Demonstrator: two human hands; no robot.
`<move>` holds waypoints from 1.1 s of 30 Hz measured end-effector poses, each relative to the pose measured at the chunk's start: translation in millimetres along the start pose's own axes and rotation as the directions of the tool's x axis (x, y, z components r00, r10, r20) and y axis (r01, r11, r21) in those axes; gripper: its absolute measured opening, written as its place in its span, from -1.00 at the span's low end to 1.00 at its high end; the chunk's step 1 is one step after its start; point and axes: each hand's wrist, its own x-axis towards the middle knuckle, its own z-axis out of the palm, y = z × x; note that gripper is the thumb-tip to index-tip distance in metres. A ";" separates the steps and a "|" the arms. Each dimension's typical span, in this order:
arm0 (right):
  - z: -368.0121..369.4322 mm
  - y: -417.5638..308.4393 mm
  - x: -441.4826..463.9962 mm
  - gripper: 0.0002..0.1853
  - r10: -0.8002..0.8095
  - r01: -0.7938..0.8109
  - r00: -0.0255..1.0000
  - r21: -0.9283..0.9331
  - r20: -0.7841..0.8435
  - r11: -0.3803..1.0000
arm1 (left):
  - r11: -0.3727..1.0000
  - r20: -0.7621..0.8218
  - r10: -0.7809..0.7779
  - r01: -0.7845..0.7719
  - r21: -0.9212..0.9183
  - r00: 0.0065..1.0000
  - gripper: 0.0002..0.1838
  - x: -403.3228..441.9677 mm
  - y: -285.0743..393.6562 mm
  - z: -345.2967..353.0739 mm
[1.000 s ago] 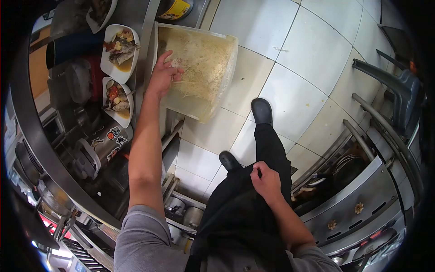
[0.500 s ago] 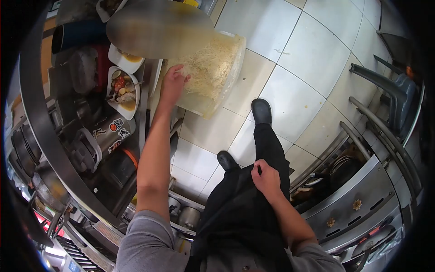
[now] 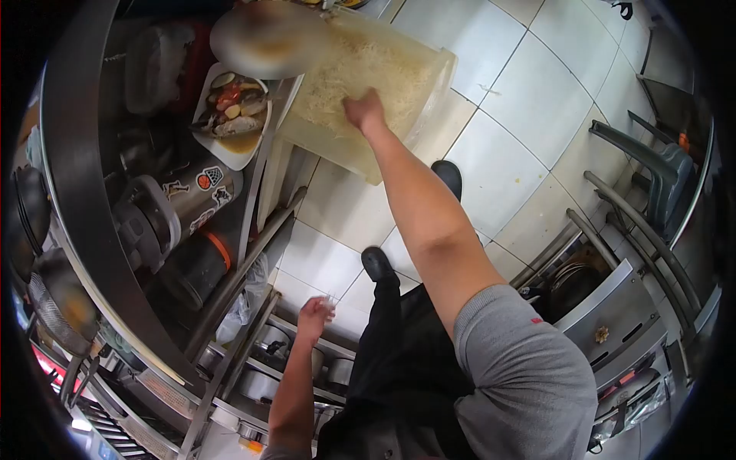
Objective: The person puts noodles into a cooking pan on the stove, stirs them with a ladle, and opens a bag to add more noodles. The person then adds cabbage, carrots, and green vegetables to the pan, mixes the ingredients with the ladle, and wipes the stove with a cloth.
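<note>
A pale, squarish tub (image 3: 368,170) spreads a layer of thin, light-coloured strands (image 3: 356,65) across its inside. My right hand (image 3: 364,111) reaches down onto these strands, and its fingertips are hard to see among them. Lower down, away from the tub, my left hand (image 3: 314,318) hovers over the floor with its fingers curled together. Something small and whitish shows at its fingertips, too small to name. A white dish (image 3: 244,159) of fish with vegetables and brown sauce sits on the counter left of the tub.
A stickered metal jug (image 3: 203,192) and a dark container with an orange band (image 3: 217,249) stand on the left counter. Pots (image 3: 259,383) sit on a low shelf. At right is a steel cooking unit (image 3: 617,326). A blur hides the upper left.
My left hand has left the tub and come down towards me. My right hand has gone from my apron up to the strands. The view has shifted left and closer to the counter.
</note>
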 end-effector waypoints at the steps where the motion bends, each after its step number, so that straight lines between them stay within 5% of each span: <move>1: -4.6 -19.6 -15.2 -0.48 -0.165 0.201 0.960 -0.149 0.225 0.968 | 0.998 -0.035 -0.056 0.055 -0.035 0.998 -0.77 -2.4 -28.7 -12.5; 2: -10.9 -31.4 -29.9 -0.51 -0.274 0.415 0.846 -0.244 0.458 0.876 | 0.997 -0.031 -0.060 0.058 -0.044 0.998 -0.77 -3.2 -60.5 -25.6; 5: -36.8 -32.3 -67.3 -0.57 -0.402 0.506 0.829 -0.216 0.389 0.835 | 0.988 0.007 -0.151 0.151 -0.008 0.989 -0.79 -8.4 -102.7 -46.7; 7: -66.7 -29.1 -96.6 -0.61 -0.446 0.583 0.780 -0.251 0.439 0.772 | 0.935 -0.125 -0.239 0.193 -0.297 0.963 -0.77 -27.4 -94.3 -46.5; 11: -118.8 24.0 -153.4 -0.70 -0.618 0.716 0.688 -0.222 0.381 0.661 | 0.862 -0.228 -0.269 0.128 -0.491 0.936 -0.80 -36.8 -73.3 -89.8; 13: -147.6 56.6 -176.8 -0.72 -0.613 0.708 0.691 -0.190 0.382 0.680 | 0.699 -0.055 0.211 -0.190 -0.690 0.976 -0.81 -0.7 -121.1 -178.2; 15: -175.8 77.9 -200.3 -0.72 -0.482 0.566 0.804 -0.201 0.347 0.799 | 0.226 -0.444 -0.142 -0.407 -0.885 0.885 -0.70 3.5 -93.8 -230.2; 16: -186.0 85.2 -206.4 -0.72 -0.482 0.568 0.803 -0.205 0.351 0.797 | 0.222 -0.442 -0.145 -0.406 -0.887 0.885 -0.70 0.0 -90.3 -242.0; 18: -199.3 95.4 -210.2 -0.71 -0.191 0.295 0.925 -0.303 0.330 0.906 | 0.498 -0.255 -0.285 -0.085 -0.863 0.924 -0.63 -7.5 -80.6 -256.5; 20: -197.9 106.3 -195.5 -0.68 -0.209 0.299 0.929 -0.289 0.304 0.909 | 0.923 -0.349 -0.117 -0.028 -0.383 0.930 -0.57 -24.2 -53.5 -193.1; 23: -182.5 100.0 -166.2 -0.61 -0.212 0.275 0.945 -0.254 0.251 0.927 | 0.972 0.001 0.235 -0.235 -0.027 0.972 -0.58 2.5 -0.3 -74.3; 24: -175.8 91.7 -150.9 -0.57 -0.213 0.264 0.953 -0.238 0.217 0.935 | 0.773 0.067 0.555 -0.544 0.327 0.829 -0.66 6.0 47.2 -20.2; 25: -169.7 78.9 -138.5 -0.52 -0.179 0.200 0.975 -0.175 0.132 0.964 | 0.664 0.105 0.567 -0.528 0.529 0.817 -0.70 -13.0 122.2 29.2; 27: -156.2 55.9 -115.7 -0.47 -0.127 0.131 0.991 -0.108 0.043 0.985 | 0.311 0.251 0.832 -0.790 0.528 0.495 -0.75 20.5 208.5 99.7; 28: -147.8 49.5 -103.8 -0.45 -0.138 0.132 0.988 -0.084 -0.070 0.988 | 0.260 0.270 0.858 -0.823 0.505 0.437 -0.80 38.1 251.9 129.9; 30: -140.3 46.7 -74.9 -0.42 -0.132 0.121 0.973 -0.070 -0.189 0.990 | 0.036 0.365 0.875 -0.793 0.608 0.320 -0.80 89.2 328.2 181.2; 31: -136.6 48.7 -60.8 -0.44 -0.039 0.041 0.998 0.035 -0.053 0.999 | -0.038 0.402 0.860 -0.746 0.665 0.314 -0.75 117.6 353.5 201.8; 33: -134.3 56.5 -44.9 -0.46 0.067 -0.079 0.993 0.123 0.094 0.989 | -0.565 0.681 0.711 -0.434 0.702 0.176 -0.66 171.1 383.9 223.7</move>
